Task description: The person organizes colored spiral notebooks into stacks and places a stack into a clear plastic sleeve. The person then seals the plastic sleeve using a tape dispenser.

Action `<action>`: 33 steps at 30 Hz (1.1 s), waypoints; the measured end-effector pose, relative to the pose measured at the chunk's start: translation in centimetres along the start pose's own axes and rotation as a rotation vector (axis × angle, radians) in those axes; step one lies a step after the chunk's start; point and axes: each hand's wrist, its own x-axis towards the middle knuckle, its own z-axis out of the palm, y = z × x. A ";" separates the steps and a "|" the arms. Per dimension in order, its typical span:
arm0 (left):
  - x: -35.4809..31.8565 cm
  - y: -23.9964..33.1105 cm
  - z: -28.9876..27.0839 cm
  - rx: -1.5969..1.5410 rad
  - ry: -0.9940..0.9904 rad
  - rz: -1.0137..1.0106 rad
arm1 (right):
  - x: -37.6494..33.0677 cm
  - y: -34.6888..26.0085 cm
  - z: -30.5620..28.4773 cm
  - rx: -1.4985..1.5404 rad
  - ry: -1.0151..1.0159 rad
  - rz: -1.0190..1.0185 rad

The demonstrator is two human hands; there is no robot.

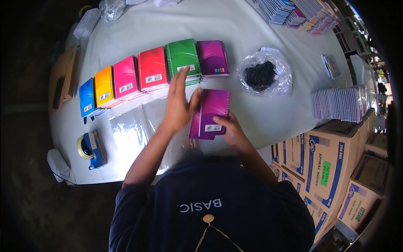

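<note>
Purple notebook pinched in right hand, thumb on cover.
Left hand spread at its upper left, fingertips overlapping green notebook, contact unclear; right fingers hidden.

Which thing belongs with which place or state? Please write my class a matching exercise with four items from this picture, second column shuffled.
Column one
1. right hand
2. tape dispenser
3. plastic bag
4. cardboard boxes

Column two
A. stacked at the picture's lower right
B. holding a purple notebook
C. right of the row of notebooks
D. near the table's left edge

Pairs: 1-B, 2-D, 3-C, 4-A
</note>
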 end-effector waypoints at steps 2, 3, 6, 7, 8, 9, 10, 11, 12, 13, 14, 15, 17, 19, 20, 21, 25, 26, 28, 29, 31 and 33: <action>2.8 -2.3 0.8 0.316 -0.040 0.182 | 0.4 -0.3 -1.1 0.305 0.003 0.045; 3.3 -4.5 1.3 0.527 -0.072 0.245 | 0.7 -0.4 -1.5 0.454 -0.010 0.075; 4.4 -6.6 0.8 0.484 -0.126 0.314 | 1.0 -0.8 -2.4 0.452 0.018 0.062; 4.8 -6.2 0.4 0.373 -0.162 0.290 | 0.9 -0.7 -2.7 0.416 0.047 0.038; 5.2 -5.9 -0.1 0.369 -0.149 0.278 | 1.1 -0.8 -3.0 0.398 0.040 0.029; 5.5 -5.9 -0.6 0.355 -0.138 0.232 | 1.5 -1.1 -3.0 0.376 0.023 0.023; 5.7 -5.9 -1.1 0.341 -0.127 0.185 | 1.7 -1.4 -2.9 0.353 0.006 0.018; 5.9 -5.8 -1.5 0.327 -0.114 0.138 | 1.7 -1.5 -2.7 0.370 0.005 0.023; 5.8 -5.0 -1.9 0.318 -0.016 0.131 | 1.7 -2.1 -2.0 0.387 0.004 0.026; 5.6 -4.0 -2.1 0.290 0.055 0.203 | 1.8 -2.5 -1.5 0.408 0.014 0.025; 5.0 -2.7 -2.3 0.260 0.126 0.275 | 2.1 -2.9 -1.2 0.425 0.023 0.027; 3.8 -1.6 -2.5 0.234 0.196 0.338 | 2.3 -3.1 -0.8 0.445 0.029 0.039; 1.7 0.1 -2.2 0.231 0.182 0.526 | 2.6 -3.0 -0.3 0.447 0.047 0.038; 0.1 1.2 -1.6 0.190 0.177 0.609 | 2.9 -2.7 0.3 0.416 0.061 0.021; -0.7 1.1 -1.0 0.141 0.174 0.583 | 3.1 -2.3 0.1 0.444 0.024 0.010; -1.4 0.9 -0.5 0.090 0.169 0.556 | 3.1 -2.1 -0.1 0.425 0.011 0.040; -3.1 0.5 -0.5 0.117 -0.080 0.541 | 2.6 -0.6 -3.0 0.418 -0.152 0.117; -3.5 0.9 -0.4 0.132 -0.149 0.575 | 2.6 0.1 -4.1 0.434 -0.221 0.126; -5.3 0.2 -0.1 0.166 -0.226 0.564 | 1.6 -2.2 -1.6 0.537 -0.315 0.156; -5.5 0.4 -0.2 0.142 -0.266 0.555 | 1.1 -3.3 -0.7 0.591 -0.357 0.163; -5.6 1.1 -0.8 0.103 -0.348 0.530 | 1.2 -3.1 0.0 0.513 -0.248 0.119; -4.2 0.6 -1.8 0.092 -0.338 0.492 | 1.3 -2.5 1.0 0.172 -0.058 -0.050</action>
